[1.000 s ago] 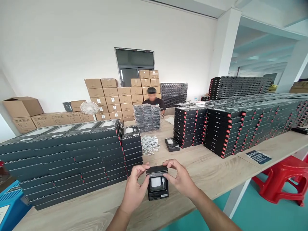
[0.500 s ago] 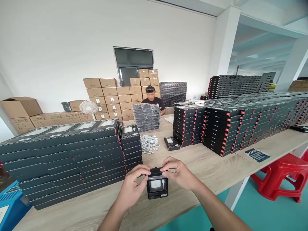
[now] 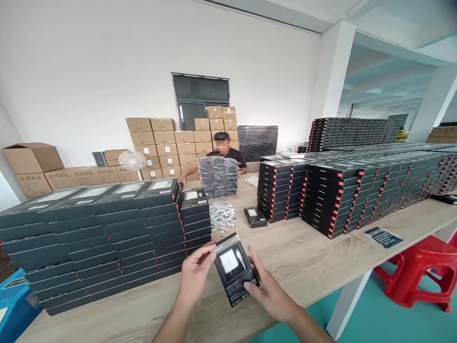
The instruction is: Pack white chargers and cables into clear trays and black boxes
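Observation:
A black windowed charger box is tilted between my two hands over the front of the table. Through its window show a white charger and a white cable end. My left hand pinches the box's upper left edge between thumb and fingers. On the other side, my right hand grips the right edge, its thumb on the printed lower part and its fingers partly behind. Beyond the box lies a bundle of white cables. Another charger box lies flat to the right of the cables.
Stacked black boxes wall off the left, and long stacks of boxes fill the right. Across the table a person sits behind plastic-wrapped dark packs. A red stool stands by the right edge.
The box has turned from upright to tilted, with its window face toward me. My right hand has moved from its top to its right edge. The person opposite has stretched out an arm.

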`<state>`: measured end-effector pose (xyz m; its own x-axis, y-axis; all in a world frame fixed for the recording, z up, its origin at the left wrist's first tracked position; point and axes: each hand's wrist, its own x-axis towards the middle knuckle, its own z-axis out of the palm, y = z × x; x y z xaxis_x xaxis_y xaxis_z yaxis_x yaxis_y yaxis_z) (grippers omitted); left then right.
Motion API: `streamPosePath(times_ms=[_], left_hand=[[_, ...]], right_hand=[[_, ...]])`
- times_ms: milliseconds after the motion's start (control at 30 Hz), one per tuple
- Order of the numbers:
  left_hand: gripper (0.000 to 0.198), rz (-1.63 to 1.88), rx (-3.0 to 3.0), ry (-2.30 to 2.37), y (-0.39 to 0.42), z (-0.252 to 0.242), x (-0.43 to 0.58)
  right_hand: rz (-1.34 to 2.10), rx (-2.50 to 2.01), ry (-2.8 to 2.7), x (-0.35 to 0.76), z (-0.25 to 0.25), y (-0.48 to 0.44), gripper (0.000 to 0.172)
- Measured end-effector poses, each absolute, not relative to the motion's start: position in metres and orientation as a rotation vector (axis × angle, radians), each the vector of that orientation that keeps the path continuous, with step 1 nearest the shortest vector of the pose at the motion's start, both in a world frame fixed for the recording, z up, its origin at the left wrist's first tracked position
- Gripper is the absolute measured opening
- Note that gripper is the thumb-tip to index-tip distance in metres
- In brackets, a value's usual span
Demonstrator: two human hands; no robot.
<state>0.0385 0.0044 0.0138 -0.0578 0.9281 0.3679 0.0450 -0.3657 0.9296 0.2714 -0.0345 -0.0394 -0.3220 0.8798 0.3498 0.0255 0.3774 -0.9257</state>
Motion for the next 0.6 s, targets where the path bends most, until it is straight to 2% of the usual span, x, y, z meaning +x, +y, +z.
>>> streamPosePath(times_ms=[133,333,467,600], left_hand=[[0.045,1.5,1.264,1.043,0.004,0.028,0.04],[0.056,1.56,1.194,0.858,0.003,0.042,0.039],[0.047,1.512,1.359,1.008,0.01,0.016,0.03],[0.029,1.352,1.637,1.179,0.01,-0.028,0.025]], right_hand=[[1.238,-0.735,-1.555,0.27,-0.034,-0.044,0.072],[1.301,-0.674,-1.353,0.268,-0.009,-0.045,0.071],[1.229,-0.612,-1.167,0.261,0.031,-0.015,0.069],[1.11,-0.625,-1.232,0.23,0.097,0.048,0.058]])
